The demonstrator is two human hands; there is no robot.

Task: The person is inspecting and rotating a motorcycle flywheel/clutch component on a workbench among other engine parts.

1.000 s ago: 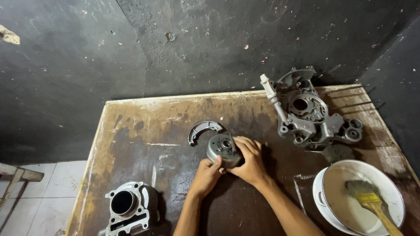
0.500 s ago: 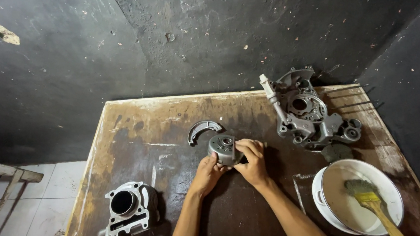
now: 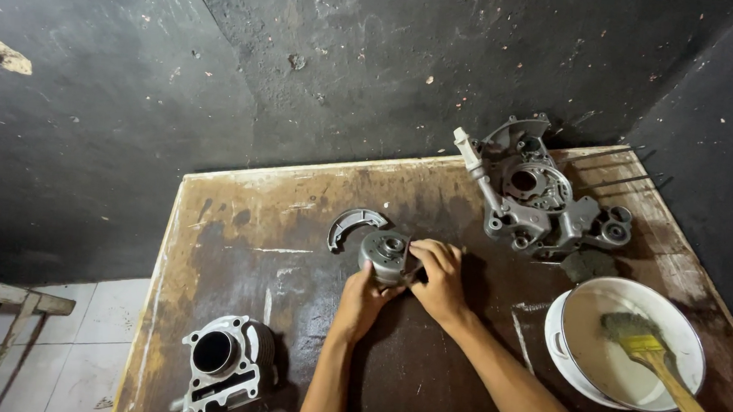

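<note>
Table [image 3: 234, 248], stained brown wood, is filling the lower frame. Crankcase [image 3: 539, 201], cast grey metal, is lying upper right. Basin [image 3: 684, 340], round and white, is holding a brush [image 3: 652, 359]. Left hand [image 3: 360, 300] and right hand [image 3: 439, 280] are clamping a round metal hub [image 3: 384, 255] at centre.

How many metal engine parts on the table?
4: round part held in both hands, curved piece just behind it, cylinder block front left, big casing back right. More may be hidden.

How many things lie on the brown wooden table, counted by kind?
Grey metal engine parts: 4 (round part in both hands, curved piece, ribbed cylinder, large casing)
White round basin: 1
Yellow-handled brush: 1
Total: 6
</note>
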